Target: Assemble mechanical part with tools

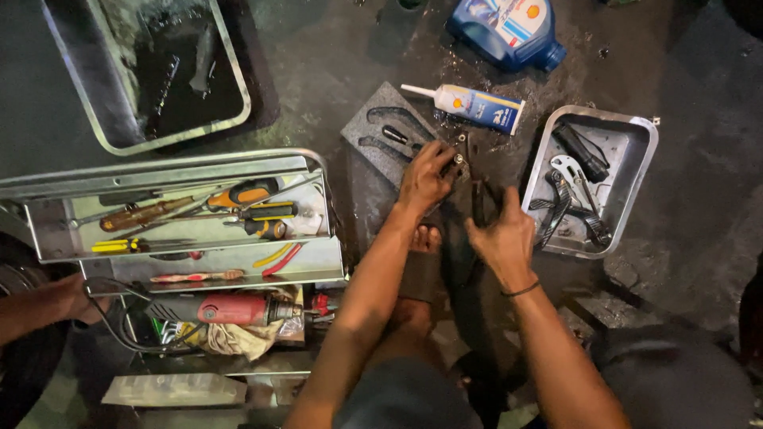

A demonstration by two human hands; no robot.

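From the head camera, looking down at the oily floor (683, 119): the left hand (425, 176) has its fingers curled shut in a grip on the upper end of a dark metal part (465, 238), right where a small bolt (458, 158) sits. The right hand (502, 238) is closed around the same dark part a little lower, with a dark tool (478, 202) sticking up out of its grip (what kind of tool cannot be told). A thin band circles the right wrist. The part lies on the floor between the two grips, and a bare foot in a sandal (420, 262) rests just below the left grip, against the part.

Beyond the left grip lies a dark foam block (385, 135), and past that a white and blue tube (473, 105) and a blue oil jug (509, 28). Just outward of the right grip stands a square metal tray (640, 151) holding a wrench and black pieces. Well outward of the left grip is an open metal toolbox (159, 171) with screwdrivers (254, 210) and a red power tool (230, 308). Another person's forearm (40, 306) comes in at the far edge.
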